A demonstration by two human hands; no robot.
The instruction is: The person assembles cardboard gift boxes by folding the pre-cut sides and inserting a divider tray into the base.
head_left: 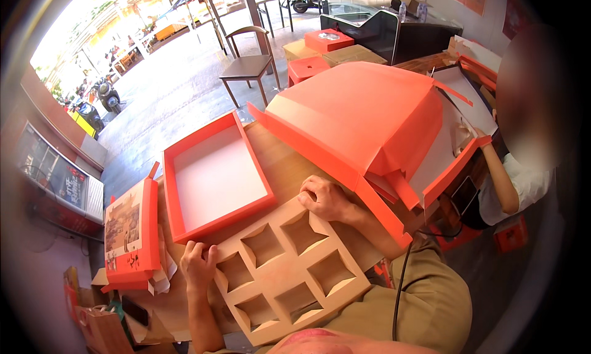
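Note:
A brown cardboard insert (293, 266) with several square openings lies tilted in front of me, its near edge against my body. My left hand (198, 265) is closed at its far left corner, fingers curled. At the far right corner my right hand (323, 197) is closed on the edge, the fingertips partly hidden. Just beyond the insert sits a shallow red box tray (217, 177) with a white inside, nothing in it.
Red folded box sheets (363, 108) are heaped on the table (271, 146) to the right. A printed red box lid (130, 231) lies at the left. Another person's hand (471, 135) touches a box at the far right. A chair (249, 62) stands beyond the table.

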